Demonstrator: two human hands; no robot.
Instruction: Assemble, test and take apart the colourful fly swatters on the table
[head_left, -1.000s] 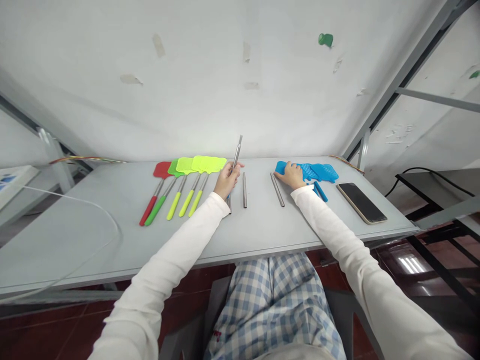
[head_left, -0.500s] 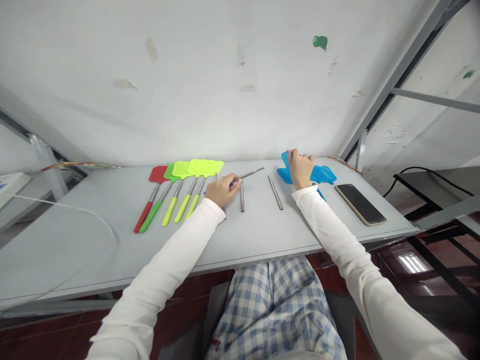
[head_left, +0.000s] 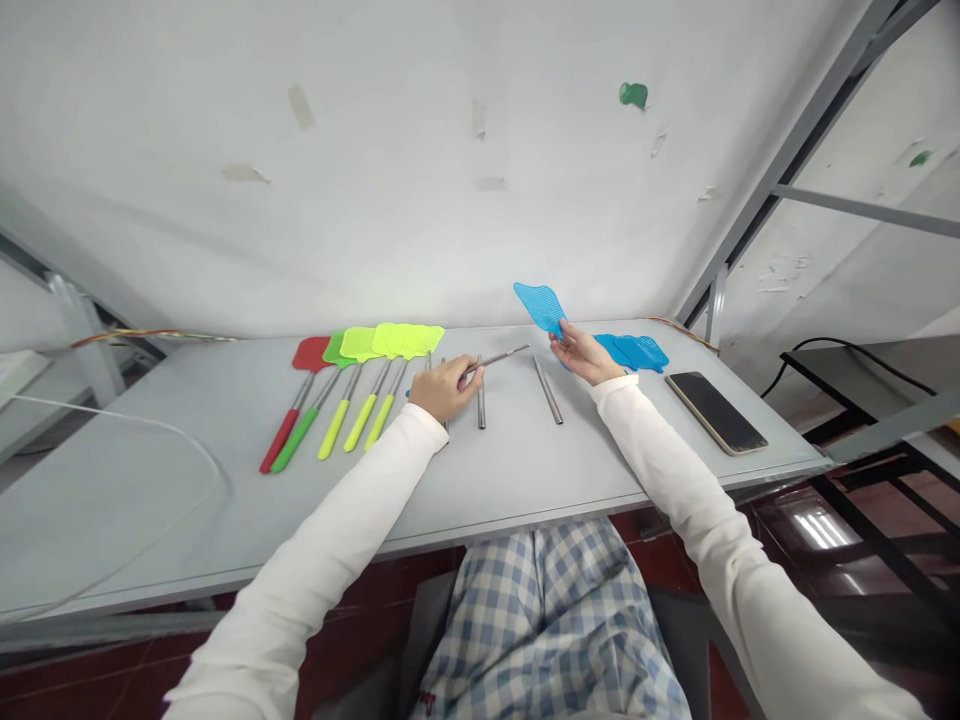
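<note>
A thin metal rod (head_left: 499,357) is pinched in my left hand (head_left: 444,388), its threaded-looking tip pointing right over the table. Raised in my right hand (head_left: 589,355) is a blue fly swatter head (head_left: 541,306), held by its narrow end between thumb and fingers. The rod's tip and the blue head are apart. Between my hands two metal tubes (head_left: 481,398) (head_left: 548,390) lie on the table, and more metal pieces are partly hidden by my left hand. Other blue swatter heads (head_left: 639,352) lie overlapping just beyond my right hand.
To the left lies a row of fly swatters: a red one (head_left: 310,354), a green one (head_left: 301,432) and several yellow ones (head_left: 362,343). A phone (head_left: 716,412) rests at the right. A white cable (head_left: 161,421) crosses the table's left part. The wall (head_left: 375,230) stands behind the table.
My right hand has lifted one blue swatter head off the pile and brought it left, toward the rod. My left hand keeps the rod in nearly the same place.
</note>
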